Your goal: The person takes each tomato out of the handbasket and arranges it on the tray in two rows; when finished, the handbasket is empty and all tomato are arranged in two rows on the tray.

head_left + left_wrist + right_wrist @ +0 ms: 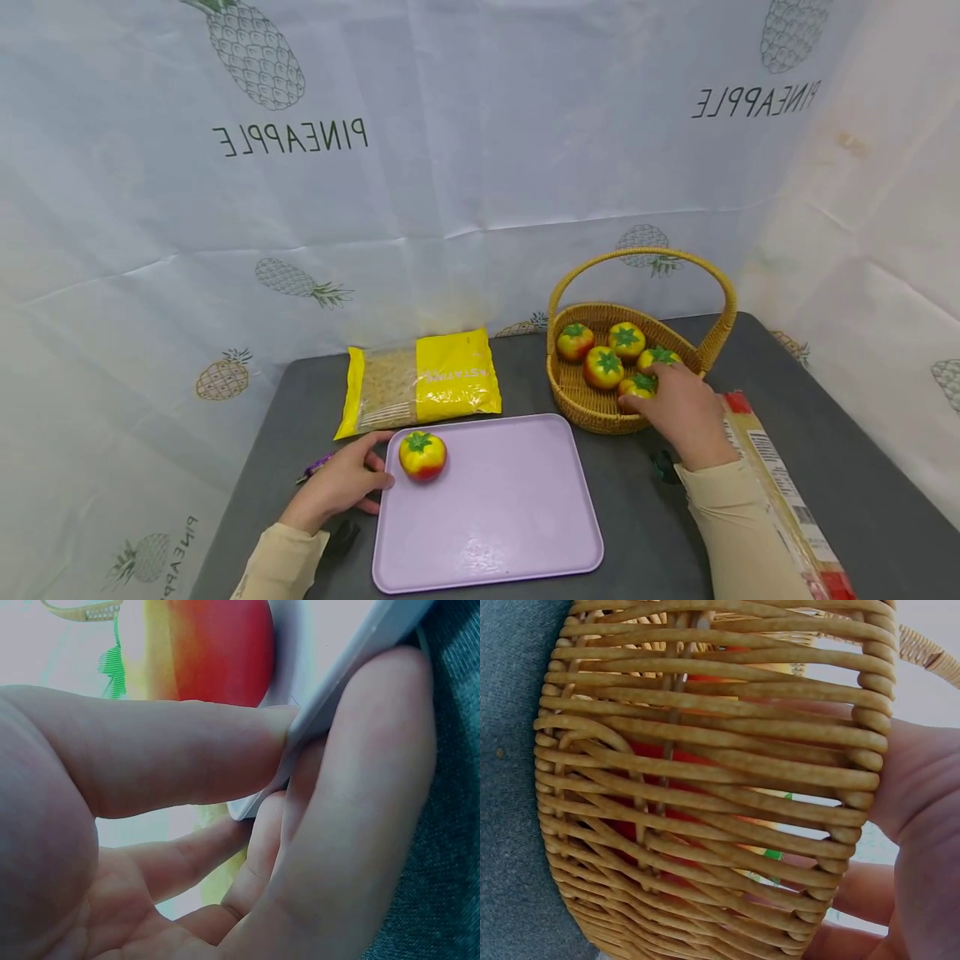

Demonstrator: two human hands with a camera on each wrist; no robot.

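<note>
A lilac tray (495,508) lies on the dark table. My left hand (341,482) pinches its left rim, thumb on top and fingers below, as the left wrist view shows. Close to that thumb, a red-and-yellow tomato-like fruit (423,456) with a green star-shaped top sits in the tray's far left corner. My right hand (686,412) reaches over the near side of a wicker basket (600,421). Its thumb and fingers are around a similar fruit (638,386) inside, partly hidden by the hand. In the right wrist view, the basket's weave (727,772) covers most of the fingers.
Several more such fruits (603,367) lie in the basket, under its arched handle (645,252). Behind the tray is a yellow packet (457,375). A flat taped parcel (787,492) lies at the right. A small purple wrapper (315,467) is beside the left hand.
</note>
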